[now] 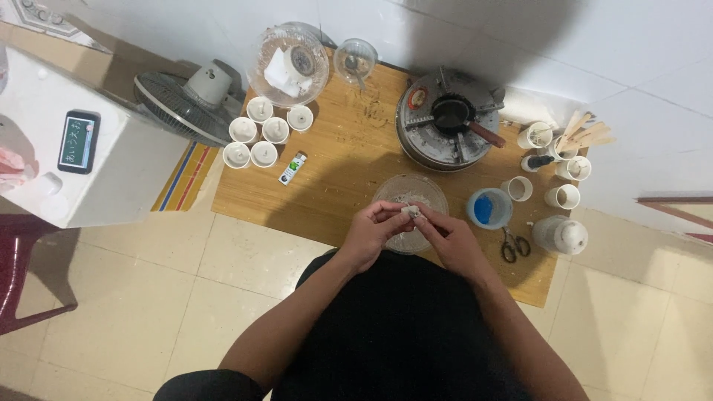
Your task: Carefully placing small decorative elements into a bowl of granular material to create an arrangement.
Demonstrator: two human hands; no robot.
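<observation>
Head view looks straight down on a small white lump (pixel 409 212) pinched between both hands above a clear glass bowl (pixel 431 190); the left hand (pixel 369 232) has its fingertips closed on the lump from one side and the right hand (pixel 451 239) grips it from the other, so the two hands meet at the piece. What the lump is made of is too small to tell. The bowl stands on a bamboo mat (pixel 334 178) spread over a tiled floor. Just beside the bowl on the right sits a blue-filled cup (pixel 489 208), with scissors (pixel 514 245) near it and a white jar (pixel 561 235) beyond. Behind the bowl is a round metal stove (pixel 427 145) carrying a small dark pan (pixel 453 115). At the mat's far right stand several small white cups (pixel 563 196) and a bunch of wooden sticks (pixel 583 134). At the far left a cluster of filled white cups (pixel 260 134) sits near a larger glass bowl (pixel 288 63), with a desk fan (pixel 186 100) lying off the mat
</observation>
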